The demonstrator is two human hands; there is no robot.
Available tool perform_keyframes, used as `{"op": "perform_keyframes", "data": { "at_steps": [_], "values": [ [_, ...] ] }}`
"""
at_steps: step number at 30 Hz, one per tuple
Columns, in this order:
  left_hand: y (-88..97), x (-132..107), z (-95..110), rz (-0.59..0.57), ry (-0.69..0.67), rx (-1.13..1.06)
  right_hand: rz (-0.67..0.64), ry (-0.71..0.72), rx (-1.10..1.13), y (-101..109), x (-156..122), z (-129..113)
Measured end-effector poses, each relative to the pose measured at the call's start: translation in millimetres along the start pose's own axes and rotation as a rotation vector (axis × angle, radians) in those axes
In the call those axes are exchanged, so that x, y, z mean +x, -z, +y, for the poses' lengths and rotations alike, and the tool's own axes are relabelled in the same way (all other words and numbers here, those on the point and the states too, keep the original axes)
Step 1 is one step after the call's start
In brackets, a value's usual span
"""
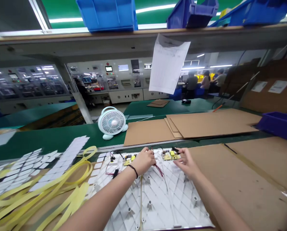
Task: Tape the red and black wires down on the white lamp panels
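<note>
Two white plastic panels with ribbed inner faces and round posts lie side by side before me. My left hand, a black band at its wrist, is closed in a pinch over the panels' upper part; dark red wires run out from beneath its fingers. My right hand has thumb and fingers around the right end of a small circuit board with a yellow component. A black piece lies by its fingertips. Another circuit board sits on the left panel, partly hidden by my left hand.
Yellow strips and white label sheets lie at left. A small fan stands behind the panels, beside cardboard sheets. A purple bin is at right. Blue bins and a hanging paper are overhead.
</note>
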State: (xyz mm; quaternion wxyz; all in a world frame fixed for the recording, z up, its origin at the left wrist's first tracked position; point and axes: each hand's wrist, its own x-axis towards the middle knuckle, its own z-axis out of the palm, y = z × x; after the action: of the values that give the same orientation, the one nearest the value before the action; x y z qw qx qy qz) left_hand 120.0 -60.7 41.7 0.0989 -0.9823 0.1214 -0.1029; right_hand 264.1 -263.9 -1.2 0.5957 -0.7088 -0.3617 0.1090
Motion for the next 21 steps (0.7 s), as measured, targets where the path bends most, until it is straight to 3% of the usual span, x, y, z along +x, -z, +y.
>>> {"op": "perform_keyframes", "data": {
  "at_steps": [4, 11, 21],
  "values": [
    [3.9, 0, 11, 0.042, 0.109, -0.093, -0.195, -0.001, 0.141, -26, -9, -18],
    [6.3, -2, 25, 0.128, 0.289, -0.336, -0.119, 0.000, 0.197, -33, -7, -9],
    [3.3, 10, 37, 0.122, 0.263, -0.429, -0.102, -0.022, 0.105, -33, -9, -10]
  ]
}}
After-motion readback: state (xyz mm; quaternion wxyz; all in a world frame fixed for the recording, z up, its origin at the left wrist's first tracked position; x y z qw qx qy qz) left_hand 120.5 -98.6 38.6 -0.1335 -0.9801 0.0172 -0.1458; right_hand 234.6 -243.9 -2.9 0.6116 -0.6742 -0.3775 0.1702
